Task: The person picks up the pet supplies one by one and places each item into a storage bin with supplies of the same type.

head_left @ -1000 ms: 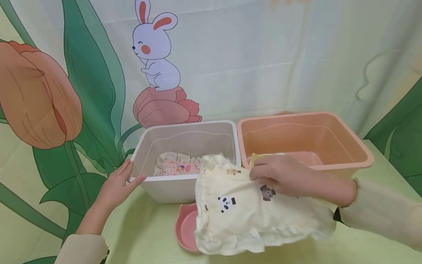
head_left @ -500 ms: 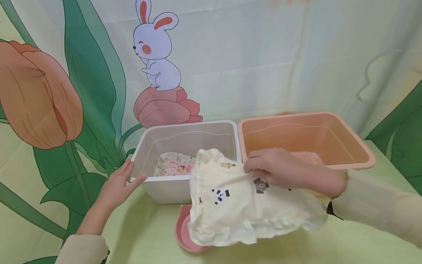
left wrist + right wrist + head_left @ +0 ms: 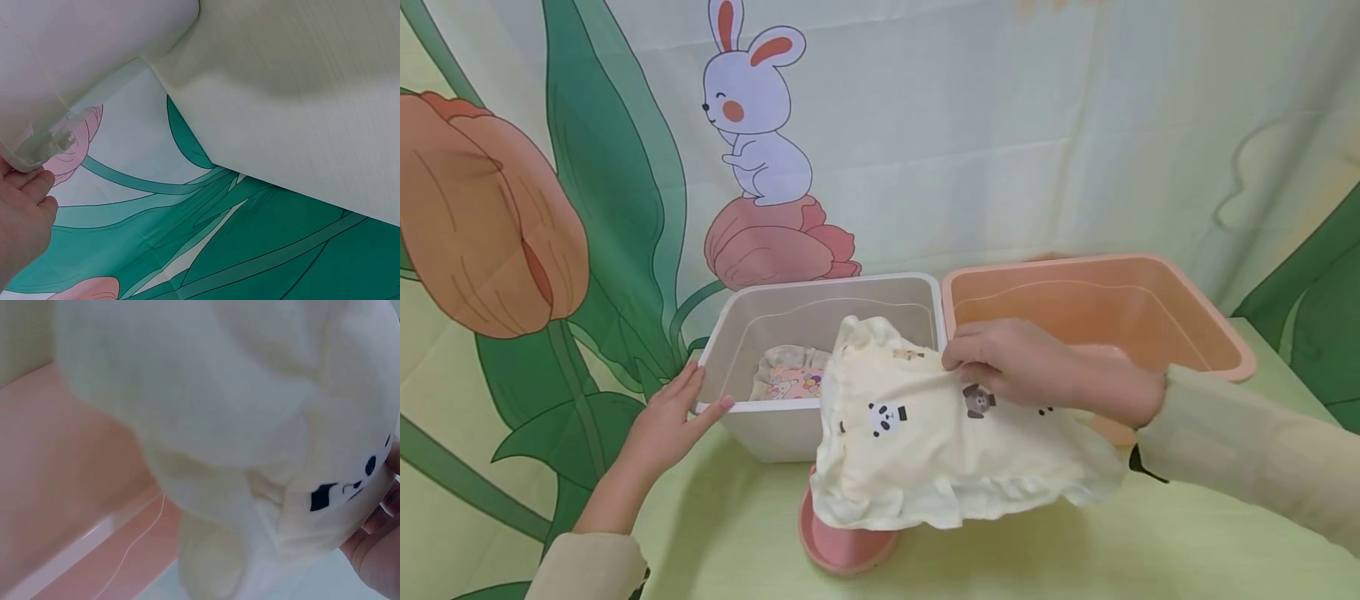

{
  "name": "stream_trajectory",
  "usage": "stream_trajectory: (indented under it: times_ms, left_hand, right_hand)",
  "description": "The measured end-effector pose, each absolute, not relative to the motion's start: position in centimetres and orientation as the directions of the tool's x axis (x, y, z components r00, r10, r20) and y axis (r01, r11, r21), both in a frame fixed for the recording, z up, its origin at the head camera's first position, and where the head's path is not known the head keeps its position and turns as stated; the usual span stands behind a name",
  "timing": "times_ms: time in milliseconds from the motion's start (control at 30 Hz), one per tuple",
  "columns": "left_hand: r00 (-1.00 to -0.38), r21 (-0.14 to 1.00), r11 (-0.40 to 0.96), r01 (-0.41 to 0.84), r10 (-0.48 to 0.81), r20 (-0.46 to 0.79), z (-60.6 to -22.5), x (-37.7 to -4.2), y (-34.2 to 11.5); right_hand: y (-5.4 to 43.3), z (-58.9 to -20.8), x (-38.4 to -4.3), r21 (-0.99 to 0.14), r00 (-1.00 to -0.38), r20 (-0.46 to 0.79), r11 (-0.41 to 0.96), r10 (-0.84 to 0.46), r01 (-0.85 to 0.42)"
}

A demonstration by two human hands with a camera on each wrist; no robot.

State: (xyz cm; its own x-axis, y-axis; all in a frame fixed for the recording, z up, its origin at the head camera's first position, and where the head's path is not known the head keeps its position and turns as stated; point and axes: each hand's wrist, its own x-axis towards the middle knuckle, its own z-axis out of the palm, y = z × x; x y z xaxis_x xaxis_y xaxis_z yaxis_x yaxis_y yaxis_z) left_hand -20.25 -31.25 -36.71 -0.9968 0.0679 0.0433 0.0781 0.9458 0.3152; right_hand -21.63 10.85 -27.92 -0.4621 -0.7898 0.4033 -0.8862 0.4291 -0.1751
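Observation:
A cream pillow with a ruffled edge and printed animal faces [image 3: 917,467] hangs from my right hand [image 3: 1009,364], whose fingers pinch its upper side. It is tilted and overlaps the front right of the white bin [image 3: 767,433] in the head view. Up close in the right wrist view, the padded pillow [image 3: 206,406] fills much of the picture, with fingers [image 3: 375,544] at its printed face. My left hand [image 3: 662,429] holds the front left corner of the white bin. Inside that bin lies a pink printed, ruffled piece [image 3: 786,382], partly hidden by the pillow.
An orange bin [image 3: 1060,300] stands right beside the white one. Partly under the pillow in the head view is a pink dish [image 3: 846,546] on the light green table [image 3: 722,533]. Behind hangs a curtain [image 3: 1000,150] printed with a rabbit and tulips.
My right hand has carried the pillow to the left and upward, over more of the white bin's front. More of the dish's lower part shows. The left hand has stayed at the bin's corner.

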Motion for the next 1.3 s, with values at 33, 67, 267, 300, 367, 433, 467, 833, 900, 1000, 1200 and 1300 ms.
stream_trajectory:
  times_ms: [33, 67, 267, 300, 367, 433, 467, 833, 900, 1000, 1200, 1300]
  left_hand:
    - [-0.997, 0.316, 0.946, 0.078, 0.068, 0.044, -36.7, -20.3, -31.3]
    - [-0.997, 0.317, 0.945, 0.077, 0.067, 0.042, -36.7, -20.2, -31.2]
    - [-0.997, 0.325, 0.943, 0.072, 0.063, 0.036, -36.5, -20.1, -31.1]
    - [-0.997, 0.326, 0.943, 0.073, 0.064, 0.038, -36.5, -20.1, -31.2]
    - [-0.997, 0.328, 0.942, 0.075, 0.065, 0.042, -36.5, -20.1, -31.1]
    - [-0.997, 0.333, 0.940, 0.077, 0.064, 0.051, -36.6, -20.1, -31.1]
    - [-0.996, 0.336, 0.939, 0.080, 0.065, 0.057, -36.6, -20.1, -31.1]
    - [-0.994, 0.331, 0.938, 0.100, 0.082, 0.066, -36.8, -20.2, -31.2]
    - [-0.994, 0.322, 0.942, 0.100, 0.082, 0.067, -36.8, -20.3, -31.3]
    - [-0.995, 0.314, 0.945, 0.096, 0.079, 0.068, -36.8, -20.3, -31.3]
    - [-0.995, 0.314, 0.945, 0.095, 0.077, 0.069, -36.9, -20.3, -31.3]
    - [-0.994, 0.314, 0.944, 0.097, 0.078, 0.073, -36.8, -20.3, -31.3]
  right_hand:
    - [10.7, -27.9, -21.7, -0.175, -0.462, 0.406, 0.429, -0.789, -0.886]
    - [10.6, -27.8, -21.8, -0.176, -0.462, 0.408, 0.429, -0.787, -0.886]
    - [10.1, -27.6, -22.1, -0.172, -0.470, 0.407, 0.439, -0.783, -0.882]
    - [10.0, -27.6, -22.1, -0.167, -0.468, 0.407, 0.439, -0.785, -0.883]
    - [9.9, -27.6, -22.2, -0.162, -0.466, 0.407, 0.440, -0.786, -0.883]
    - [9.7, -27.5, -22.3, -0.160, -0.467, 0.405, 0.442, -0.786, -0.883]
    - [9.7, -27.5, -22.4, -0.162, -0.471, 0.402, 0.445, -0.786, -0.881]
    - [9.1, -27.1, -23.3, -0.238, -0.486, 0.367, 0.425, -0.793, -0.873]
    - [9.0, -27.0, -23.5, -0.251, -0.484, 0.366, 0.417, -0.795, -0.874]
    - [8.7, -26.8, -23.8, -0.257, -0.476, 0.374, 0.404, -0.796, -0.878]
    - [8.0, -26.8, -24.5, -0.255, -0.474, 0.375, 0.403, -0.797, -0.879]
    - [7.8, -26.8, -24.7, -0.264, -0.482, 0.368, 0.407, -0.795, -0.874]
